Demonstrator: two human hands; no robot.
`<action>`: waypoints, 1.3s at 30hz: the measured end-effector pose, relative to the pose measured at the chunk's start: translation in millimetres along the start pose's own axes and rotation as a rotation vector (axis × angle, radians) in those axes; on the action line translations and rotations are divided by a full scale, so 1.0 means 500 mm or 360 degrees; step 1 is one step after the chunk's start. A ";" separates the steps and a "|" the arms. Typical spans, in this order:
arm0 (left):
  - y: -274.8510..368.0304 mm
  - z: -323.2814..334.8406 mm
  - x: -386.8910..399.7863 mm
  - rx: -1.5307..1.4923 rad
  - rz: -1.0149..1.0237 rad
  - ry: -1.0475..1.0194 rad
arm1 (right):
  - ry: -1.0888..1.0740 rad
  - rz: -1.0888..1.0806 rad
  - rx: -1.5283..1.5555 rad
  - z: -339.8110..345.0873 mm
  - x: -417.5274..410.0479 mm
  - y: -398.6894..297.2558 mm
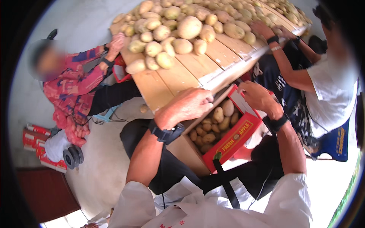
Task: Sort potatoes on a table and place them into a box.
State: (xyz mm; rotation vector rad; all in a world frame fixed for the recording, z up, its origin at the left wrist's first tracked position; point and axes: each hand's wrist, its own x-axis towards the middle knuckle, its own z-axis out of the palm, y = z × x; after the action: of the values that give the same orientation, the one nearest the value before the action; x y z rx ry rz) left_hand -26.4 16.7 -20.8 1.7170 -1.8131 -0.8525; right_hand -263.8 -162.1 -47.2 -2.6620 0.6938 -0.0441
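My left hand (189, 104) hovers by the front edge of the wooden table (179, 77), its fingers curled; the palm side is hidden. Between my knees stands an open red cardboard box (232, 139) bearing writing, with several potatoes (209, 137) inside. My right hand (258, 97) is over the box's far right corner, fingers bent down beside a raised end flap (242, 104); whether they grip it I cannot tell. A large heap of potatoes (182, 45) covers the far part of the tabletop.
Across the table's left corner sits a person in a patterned pink top (82, 68), one hand at the potatoes. To the right, another person in a white shirt (330, 85) reaches to the heap. Red cartons (34, 139) and dark spools (72, 156) lie on the floor at left.
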 end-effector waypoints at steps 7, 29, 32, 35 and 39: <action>-0.011 -0.098 -0.006 0.0114 -0.0495 0.0649 | 0.0089 0.0226 0.0337 -0.040 -0.007 -0.029; -0.055 -0.220 0.102 0.0008 -0.0636 0.1704 | -0.0023 0.0067 0.0304 -0.042 0.030 -0.062; -0.046 -0.220 0.097 0.0128 -0.0251 0.1848 | -0.0053 0.0076 0.0261 -0.039 0.031 -0.061; -0.037 -0.210 0.092 0.0091 0.0006 0.1827 | -0.0014 0.0111 0.0229 -0.039 0.029 -0.054; -0.018 -0.163 0.081 -0.0384 -0.0019 0.1258 | 0.0083 0.0108 0.0145 -0.055 0.035 -0.033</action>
State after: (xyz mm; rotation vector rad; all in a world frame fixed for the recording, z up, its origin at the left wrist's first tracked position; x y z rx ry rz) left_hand 35.7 -31.9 25.5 1.5868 -1.1185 -0.2932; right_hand -244.2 -167.4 -16.8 -2.5566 0.7796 -0.1238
